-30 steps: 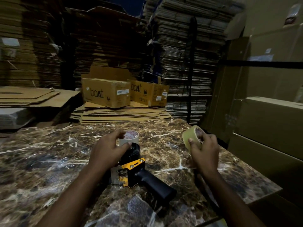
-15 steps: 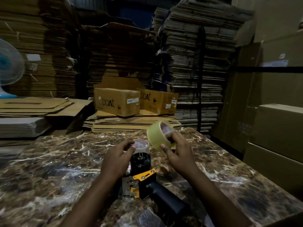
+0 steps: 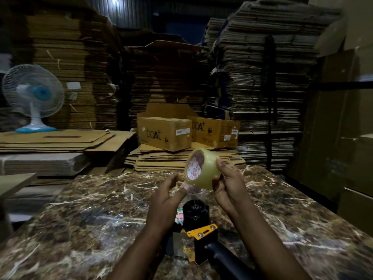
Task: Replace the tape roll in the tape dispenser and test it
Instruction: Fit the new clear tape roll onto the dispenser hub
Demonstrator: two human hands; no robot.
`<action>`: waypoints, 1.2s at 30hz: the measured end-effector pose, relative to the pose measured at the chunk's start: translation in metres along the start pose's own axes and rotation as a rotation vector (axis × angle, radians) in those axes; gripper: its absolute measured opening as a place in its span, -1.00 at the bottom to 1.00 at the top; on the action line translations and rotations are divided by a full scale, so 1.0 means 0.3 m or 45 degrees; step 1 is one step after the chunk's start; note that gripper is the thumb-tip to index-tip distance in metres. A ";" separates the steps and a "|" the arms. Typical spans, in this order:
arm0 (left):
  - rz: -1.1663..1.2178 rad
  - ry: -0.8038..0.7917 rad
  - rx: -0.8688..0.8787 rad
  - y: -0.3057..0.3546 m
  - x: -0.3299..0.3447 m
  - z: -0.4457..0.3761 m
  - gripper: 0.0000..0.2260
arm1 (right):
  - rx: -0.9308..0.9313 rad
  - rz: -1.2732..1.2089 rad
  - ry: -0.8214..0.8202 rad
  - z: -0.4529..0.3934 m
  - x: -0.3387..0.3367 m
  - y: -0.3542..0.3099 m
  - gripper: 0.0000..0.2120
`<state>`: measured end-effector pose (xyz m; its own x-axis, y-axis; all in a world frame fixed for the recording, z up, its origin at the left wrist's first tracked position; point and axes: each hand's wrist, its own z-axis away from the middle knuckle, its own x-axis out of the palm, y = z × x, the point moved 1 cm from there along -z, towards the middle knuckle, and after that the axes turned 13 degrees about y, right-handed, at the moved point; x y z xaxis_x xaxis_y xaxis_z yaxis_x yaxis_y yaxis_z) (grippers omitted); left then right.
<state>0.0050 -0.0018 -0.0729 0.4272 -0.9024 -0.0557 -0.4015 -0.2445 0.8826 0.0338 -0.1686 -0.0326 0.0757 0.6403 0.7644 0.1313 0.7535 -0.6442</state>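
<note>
One tape roll (image 3: 202, 168), clear, with a printed core label facing left, was held above the marble table (image 3: 80, 219), raised over the far end of the tape dispenser (image 3: 198, 225). Right hand (image 3: 228, 186): fingers and thumb curled round the roll's right rim, gripping it. Left hand (image 3: 167, 197): fingers loosely extended toward the roll's lower left edge; a pinch on the tape end or the core below could not be told.

One tape dispenser, lying on the table between the two forearms: black round hub toward the far end, yellow bracket with bolts at the middle, black handle (image 3: 226, 261) running toward the viewer. One pale spent core (image 3: 195, 194) sat just beyond the hub, partly hidden by the roll and the left hand. One small printed scrap (image 3: 179, 216) lay just left of the hub.

Two cardboard boxes marked "boat" (image 3: 164, 136) (image 3: 214, 131) stood side by side on a low pile of flattened cartons (image 3: 161, 160) beyond the table's far edge. One white and blue table fan (image 3: 33, 98) stood on flat cardboard sheets at far left. Several tall stacks of flattened cartons (image 3: 262, 77) filled the background.
</note>
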 end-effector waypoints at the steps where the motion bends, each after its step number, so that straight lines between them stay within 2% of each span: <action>1: 0.020 -0.015 0.003 -0.001 0.002 -0.001 -0.46 | 0.042 -0.035 -0.019 0.006 0.007 0.003 -0.69; 4: 0.112 -0.060 -0.049 0.004 0.004 -0.003 -0.53 | 0.162 -0.084 -0.006 0.010 0.008 0.015 -0.81; 6: 0.120 -0.049 -0.086 0.006 0.005 -0.008 -0.56 | 0.210 -0.070 0.046 -0.005 -0.006 0.034 -0.78; 9: 0.101 0.008 -0.131 0.001 0.008 -0.021 -0.71 | 0.269 -0.052 0.116 -0.013 -0.032 0.055 -0.66; 11: 0.145 0.019 -0.158 0.006 0.008 -0.024 -0.85 | 0.290 -0.024 0.123 -0.003 -0.038 0.053 -0.74; 13: 0.205 -0.024 -0.159 0.008 0.006 -0.028 -0.87 | 0.269 0.026 0.100 0.012 -0.037 0.046 -0.77; 15: 0.261 -0.088 -0.142 0.016 0.000 -0.026 -0.86 | 0.216 0.097 0.021 0.023 -0.032 0.041 -0.68; 17: 0.291 -0.158 -0.119 0.018 -0.004 -0.023 -0.81 | 0.092 0.263 0.030 0.021 -0.041 0.037 -0.59; 20: 0.316 -0.235 -0.109 0.001 -0.005 -0.025 -0.66 | -0.040 0.433 0.100 0.010 -0.062 0.030 -0.57; 22: 0.313 -0.257 -0.116 -0.010 -0.006 -0.023 -0.44 | -0.035 0.423 0.102 0.005 -0.068 0.029 -0.51; 24: 0.234 -0.232 -0.129 -0.016 -0.003 -0.022 -0.18 | 0.010 0.347 0.096 0.011 -0.066 0.028 -0.53; 25: 0.167 -0.200 -0.099 -0.017 -0.001 -0.021 -0.15 | 0.031 0.284 0.094 0.014 -0.064 0.026 -0.55; 28: 0.011 -0.086 -0.004 -0.020 0.004 -0.022 -0.28 | 0.073 0.167 0.089 0.019 -0.061 0.028 -0.55; 31: 0.043 -0.029 -0.058 -0.025 -0.001 -0.030 -0.41 | 0.094 0.086 0.112 0.017 -0.060 0.028 -0.50; 34: 0.094 -0.034 -0.099 -0.031 -0.002 -0.040 -0.65 | 0.124 -0.010 0.078 0.016 -0.063 0.021 -0.71; 36: 0.049 -0.027 -0.087 -0.035 0.000 -0.044 -0.69 | 0.130 -0.040 0.063 0.020 -0.064 0.019 -0.79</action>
<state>0.0199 0.0054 -0.0761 0.3952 -0.9181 -0.0300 -0.3611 -0.1853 0.9139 0.0272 -0.1756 -0.0510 0.1219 0.6100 0.7830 0.0333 0.7859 -0.6175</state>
